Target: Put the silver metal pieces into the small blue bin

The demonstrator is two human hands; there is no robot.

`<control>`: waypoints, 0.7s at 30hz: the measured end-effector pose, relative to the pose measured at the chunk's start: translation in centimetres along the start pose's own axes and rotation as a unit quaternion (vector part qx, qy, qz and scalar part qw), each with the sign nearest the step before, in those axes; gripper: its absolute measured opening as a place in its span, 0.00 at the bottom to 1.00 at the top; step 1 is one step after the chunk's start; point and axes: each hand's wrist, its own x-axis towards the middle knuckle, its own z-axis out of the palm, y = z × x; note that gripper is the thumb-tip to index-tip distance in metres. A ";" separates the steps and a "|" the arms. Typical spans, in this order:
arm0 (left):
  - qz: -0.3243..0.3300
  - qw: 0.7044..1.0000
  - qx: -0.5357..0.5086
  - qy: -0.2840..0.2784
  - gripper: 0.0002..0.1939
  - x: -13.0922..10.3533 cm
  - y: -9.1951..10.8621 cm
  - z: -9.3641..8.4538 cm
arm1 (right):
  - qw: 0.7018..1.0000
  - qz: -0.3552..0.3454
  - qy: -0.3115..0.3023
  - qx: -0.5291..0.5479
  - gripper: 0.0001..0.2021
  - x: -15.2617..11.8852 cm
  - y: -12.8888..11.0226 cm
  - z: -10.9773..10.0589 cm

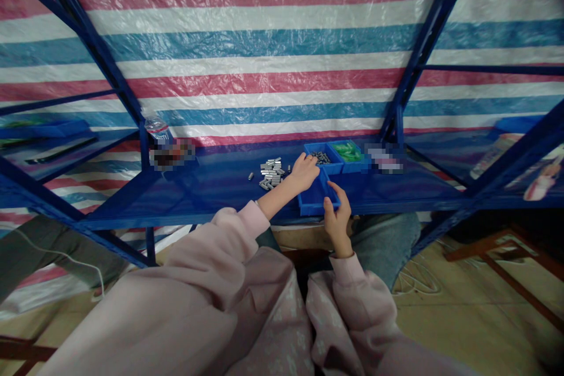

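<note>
Right now, my right grip (338,211) is clamping the tray (312,198) by its right side; my left grip (306,171) is reaching over its far left corner, beside the metal pieces (271,173), fingertips too small to tell whether they're meeting.

on the bench (215,191), a heap of cylinders (272,173) lies left of the front tray (312,197), one loose cylinder (251,176) farther left. behind that tray sits a bin of small parts (330,169), with a second filled bin (352,168) just right of it. the bottle (158,129) is at back left; a sheet (264,59) hangs behind everything.
</note>
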 end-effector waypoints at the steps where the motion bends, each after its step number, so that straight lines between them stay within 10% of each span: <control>1: 0.001 1.000 0.008 0.000 0.16 0.0 0.1 -0.2 | 1.000 -0.001 0.000 0.000 0.19 0.0 0.0 0.0; 21: 0.048 0.999 -0.014 -0.009 0.10 -0.5 -2.9 -1.1 | 1.000 0.008 -0.001 0.002 0.20 0.1 0.1 -0.1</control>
